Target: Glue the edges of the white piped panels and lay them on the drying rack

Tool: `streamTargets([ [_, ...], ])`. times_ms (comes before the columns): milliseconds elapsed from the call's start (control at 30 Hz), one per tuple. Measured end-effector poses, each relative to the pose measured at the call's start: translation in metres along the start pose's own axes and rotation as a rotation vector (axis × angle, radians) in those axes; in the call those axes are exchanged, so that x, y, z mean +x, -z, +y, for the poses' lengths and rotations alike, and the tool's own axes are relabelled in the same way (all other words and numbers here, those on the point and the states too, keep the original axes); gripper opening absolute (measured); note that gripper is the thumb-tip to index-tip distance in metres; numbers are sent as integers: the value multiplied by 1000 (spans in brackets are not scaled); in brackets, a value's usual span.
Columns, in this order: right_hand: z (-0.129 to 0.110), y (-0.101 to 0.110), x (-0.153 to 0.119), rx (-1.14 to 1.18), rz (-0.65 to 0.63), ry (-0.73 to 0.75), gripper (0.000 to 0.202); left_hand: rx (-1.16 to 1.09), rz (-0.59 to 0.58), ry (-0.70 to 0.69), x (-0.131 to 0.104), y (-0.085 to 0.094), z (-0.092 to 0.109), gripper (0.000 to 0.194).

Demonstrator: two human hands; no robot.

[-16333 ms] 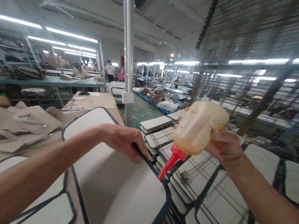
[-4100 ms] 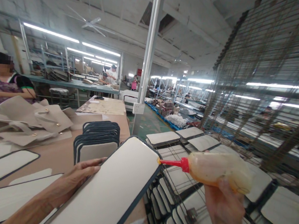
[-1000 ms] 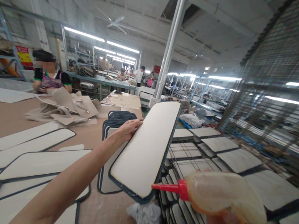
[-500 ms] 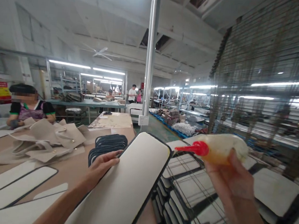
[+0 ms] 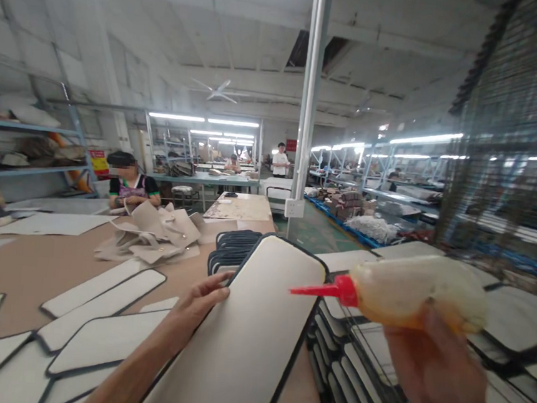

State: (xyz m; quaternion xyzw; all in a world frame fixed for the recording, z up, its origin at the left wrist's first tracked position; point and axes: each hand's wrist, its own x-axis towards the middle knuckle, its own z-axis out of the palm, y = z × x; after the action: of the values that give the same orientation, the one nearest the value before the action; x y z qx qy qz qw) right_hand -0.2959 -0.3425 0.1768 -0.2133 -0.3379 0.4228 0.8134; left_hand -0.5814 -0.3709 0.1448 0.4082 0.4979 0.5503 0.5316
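Observation:
A long cream panel with rounded corners and dark edging (image 5: 257,326) slants up from the bottom of the view. My left hand (image 5: 200,305) grips its left edge between thumb and fingers. On the right, my right hand (image 5: 442,361) is wrapped round a clear squeeze bottle (image 5: 420,290) of amber liquid, held on its side. The bottle's red nozzle (image 5: 320,289) points left over the panel's upper right part. Whether the tip touches the panel I cannot tell.
Similar edged panels (image 5: 105,344) lie on the brown table at left. Dark-edged pieces (image 5: 233,248) are stacked behind the held panel, beside beige fabric parts (image 5: 157,232). More panels (image 5: 346,384) are stacked at right. A person (image 5: 131,183) sits across the table.
The view has turned left, showing more of the table. The bottle's nozzle has moved from beside the panel's right edge to over its face. Both hands keep their holds.

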Motion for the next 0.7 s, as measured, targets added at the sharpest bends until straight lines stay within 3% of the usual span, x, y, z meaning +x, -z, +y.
streamTargets([
  [133, 39, 4, -16, -66, -6, 120, 63, -61, 57, -71, 11, -14, -5, 56],
  [300, 64, 25, -43, -172, -162, -51, 64, -86, 129, -38, 31, -18, -18, 44],
  [433, 72, 33, -49, -222, -140, -13, 67, -107, 195, 37, 37, -22, -29, 47],
  [500, 76, 35, -44, -260, -121, 21, 66, -128, 150, 38, 38, -27, -31, 48],
  [633, 84, 40, -30, -343, -99, 78, 65, -245, -127, 17, 37, -34, -29, 47],
  [700, 85, 44, -26, -367, -84, 81, 65, -249, -187, -4, 37, -36, -27, 48],
])
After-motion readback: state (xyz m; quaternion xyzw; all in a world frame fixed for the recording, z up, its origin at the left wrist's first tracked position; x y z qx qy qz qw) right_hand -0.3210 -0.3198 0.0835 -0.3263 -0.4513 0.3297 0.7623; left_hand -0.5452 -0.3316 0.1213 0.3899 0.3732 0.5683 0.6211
